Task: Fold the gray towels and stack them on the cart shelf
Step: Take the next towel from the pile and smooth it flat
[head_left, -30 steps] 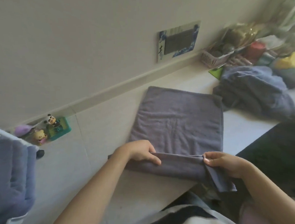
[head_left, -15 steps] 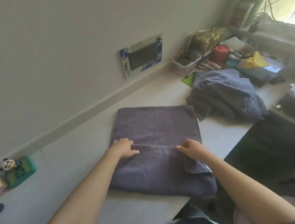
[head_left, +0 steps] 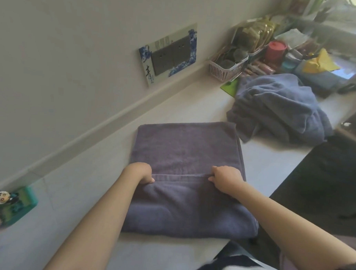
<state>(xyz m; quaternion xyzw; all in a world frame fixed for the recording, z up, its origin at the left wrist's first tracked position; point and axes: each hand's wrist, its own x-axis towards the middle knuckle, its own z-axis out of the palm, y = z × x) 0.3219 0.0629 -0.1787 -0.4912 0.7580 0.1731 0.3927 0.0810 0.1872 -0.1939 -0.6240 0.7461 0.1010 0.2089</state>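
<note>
A: So where does the gray towel (head_left: 183,176) sit?

B: Flat on the white surface (head_left: 85,192), just this side of the wall socket plate (head_left: 170,55). Its near half is doubled over itself, and the folded hem runs across the middle.

A: And the hands?

B: Both are on that hem, well apart. The left hand (head_left: 140,173) has its fingers curled down over the hem's left end; the right hand (head_left: 225,178) has its fingers tucked in at the right end. Each looks clamped on the cloth edge, though the fingertips are hidden in the fold.

A: How would it handle?

B: I'd judge it soft, thick and limp, light enough for two hands and not fragile or slippery. It will sag wherever it isn't supported, so the layers could slide apart if lifted by one corner. Better to take it at both ends of a folded edge, or slip flat palms under the whole bundle when carrying it to the cart shelf, which isn't in view.

A: Anything else left?

B: A rumpled pile of blue-gray towels (head_left: 276,110) lies to the right of the socket plate, beside a pink basket (head_left: 227,69), not yet folded.
</note>
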